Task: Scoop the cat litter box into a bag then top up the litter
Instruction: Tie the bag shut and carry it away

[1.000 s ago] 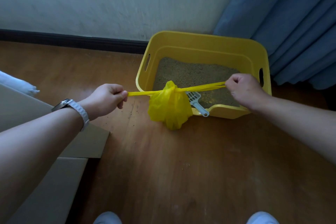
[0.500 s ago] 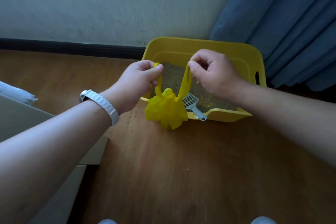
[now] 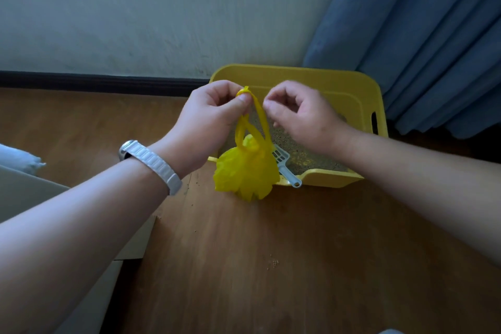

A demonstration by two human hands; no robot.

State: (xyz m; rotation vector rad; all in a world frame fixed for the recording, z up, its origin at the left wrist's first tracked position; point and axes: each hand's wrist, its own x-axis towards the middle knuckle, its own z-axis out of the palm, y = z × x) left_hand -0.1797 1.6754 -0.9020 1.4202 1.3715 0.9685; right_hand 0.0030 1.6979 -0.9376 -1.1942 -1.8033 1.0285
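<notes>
A small knotted yellow bag [image 3: 245, 176] hangs just above the wood floor in front of the yellow litter box [image 3: 339, 76]. My left hand [image 3: 208, 122] pinches the bag's two thin handles together at their top, above the box's near left corner. My right hand [image 3: 303, 116] is close beside it with fingers curled and its thumb tip against one handle strand; whether it pinches the strand is unclear. A grey slotted scoop [image 3: 284, 165] lies in the box on the tan litter [image 3: 303, 154], its handle over the front rim, partly hidden by the bag.
The box stands against the wall, beside a blue curtain [image 3: 420, 35] on its right. A flattened cardboard box [image 3: 27, 198] and a white sack [image 3: 19, 160] lie at the left. A few litter grains [image 3: 273, 263] are scattered on the floor.
My hands came together from a wide sideways pull on the handles. They rose above the bag, and both handles are now gathered at my left fingertips.
</notes>
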